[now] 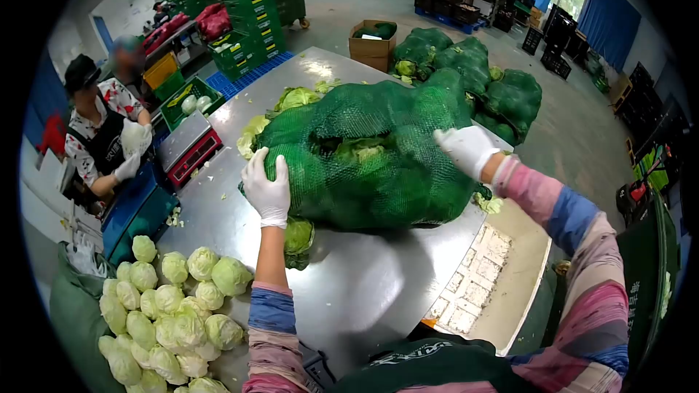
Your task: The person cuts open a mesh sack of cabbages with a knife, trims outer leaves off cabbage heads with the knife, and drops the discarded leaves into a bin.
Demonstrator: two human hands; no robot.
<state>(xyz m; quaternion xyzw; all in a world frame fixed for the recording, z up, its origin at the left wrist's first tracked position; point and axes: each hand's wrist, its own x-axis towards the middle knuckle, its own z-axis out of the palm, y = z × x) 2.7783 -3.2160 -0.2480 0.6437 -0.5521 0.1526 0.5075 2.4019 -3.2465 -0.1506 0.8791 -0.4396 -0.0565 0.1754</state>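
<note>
Green netting bulges across the middle of the metal table [349, 276], where the big sack [408, 189] lies on its side in front of you. A gap in the mesh facing you shows pale leaves inside. Your left hand [267, 188], gloved in white, rests on the sack's left end, fingers spread over the netting and thumb held apart, not clenched. Your right hand [468, 149], also gloved, is at the sack's right side with its fingers bent; it is blurred, and you cannot tell from here whether they grasp the mesh.

A loose cabbage [298, 236] sits just beside your left wrist, against the near edge of the sack, so that corner is crowded. Loose leaves [251, 135] lie along the far left end. To your lower left, a heap of pale cabbages [175, 313] takes up that corner of the table. Past it, along the left edge, stand a blue machine [138, 215] and a red scale [195, 156], with a co-worker [109, 124] behind them holding something pale in gloved hands.

Below your right forearm, a cream tub [528, 269] adjoins the table. Beyond the far edge, a cardboard box [373, 54] and more filled sacks [466, 65] stand close together, and a tall stack of green crates [247, 7] rises at the far left, near a blue pallet [237, 81].
</note>
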